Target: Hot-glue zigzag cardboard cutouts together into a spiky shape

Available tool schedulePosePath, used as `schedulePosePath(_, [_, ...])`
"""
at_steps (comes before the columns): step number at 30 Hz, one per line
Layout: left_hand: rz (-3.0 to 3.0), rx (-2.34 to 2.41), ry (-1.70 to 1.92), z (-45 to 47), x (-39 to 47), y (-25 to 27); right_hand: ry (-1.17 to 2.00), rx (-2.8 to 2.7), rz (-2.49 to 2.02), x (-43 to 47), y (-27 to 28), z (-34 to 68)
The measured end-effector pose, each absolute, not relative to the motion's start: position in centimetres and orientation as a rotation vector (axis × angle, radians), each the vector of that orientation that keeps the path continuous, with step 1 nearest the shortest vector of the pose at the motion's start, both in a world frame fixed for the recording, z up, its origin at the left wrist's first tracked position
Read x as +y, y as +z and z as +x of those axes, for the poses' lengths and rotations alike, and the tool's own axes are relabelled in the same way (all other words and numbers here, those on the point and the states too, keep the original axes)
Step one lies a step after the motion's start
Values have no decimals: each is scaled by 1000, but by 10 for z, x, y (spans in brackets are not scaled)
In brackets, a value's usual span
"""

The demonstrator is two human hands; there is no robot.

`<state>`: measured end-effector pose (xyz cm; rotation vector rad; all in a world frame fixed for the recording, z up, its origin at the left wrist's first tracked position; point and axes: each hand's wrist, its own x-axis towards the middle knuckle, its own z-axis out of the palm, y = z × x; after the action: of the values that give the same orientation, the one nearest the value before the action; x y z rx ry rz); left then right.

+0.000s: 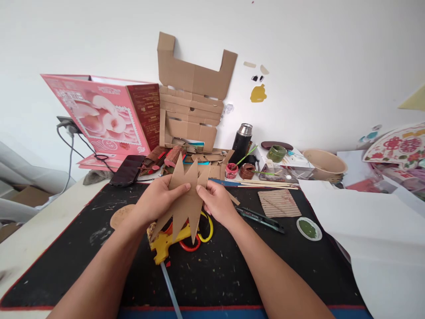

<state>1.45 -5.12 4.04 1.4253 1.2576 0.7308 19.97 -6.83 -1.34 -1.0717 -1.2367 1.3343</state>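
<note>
A cut piece of brown cardboard with jagged points at its top and bottom is held up over the black mat. My left hand pinches it from the left, thumb flat on its face. On its right edge my right hand grips it, thumb on the near side; the fingers behind are hidden. Beneath the cardboard lie a yellow glue gun with a pale glue stick out of its rear, and scissors with red and yellow handles. Both are partly covered.
Right of my hands are a utility knife, corrugated cardboard and a lid with green paint. A round cardboard disc lies left. Behind stand paint jars, a black thermos, a phone and a pink box.
</note>
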Motion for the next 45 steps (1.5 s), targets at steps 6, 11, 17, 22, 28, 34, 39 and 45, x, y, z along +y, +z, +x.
schedulePosePath(6, [1402, 1233, 725, 11, -50, 37, 1345, -1243, -1063, -68, -16, 199])
schedulePosePath(11, [1455, 1255, 729, 11, -48, 36, 1372, -1241, -1081, -68, -14, 199])
schedulePosePath(17, [1494, 1280, 722, 13, -49, 38, 1390, -1208, -1063, -68, -15, 198])
schedulePosePath(22, [1523, 1325, 734, 15, -51, 42, 1410, -1210, -1071, -67, -13, 199])
schedulePosePath(28, [1704, 1479, 784, 26, -58, 41, 1318, -1232, -1117, -64, -17, 201])
schedulePosePath(34, [1752, 1502, 824, 29, -61, 41, 1228, -1232, -1117, -63, -20, 199])
schedulePosePath(39, [1530, 1378, 814, 22, -56, 47, 1356, -1185, -1070, -68, -12, 198])
schedulePosePath(45, [1448, 1272, 808, 16, -52, 41, 1399, -1187, -1066, -68, -13, 197])
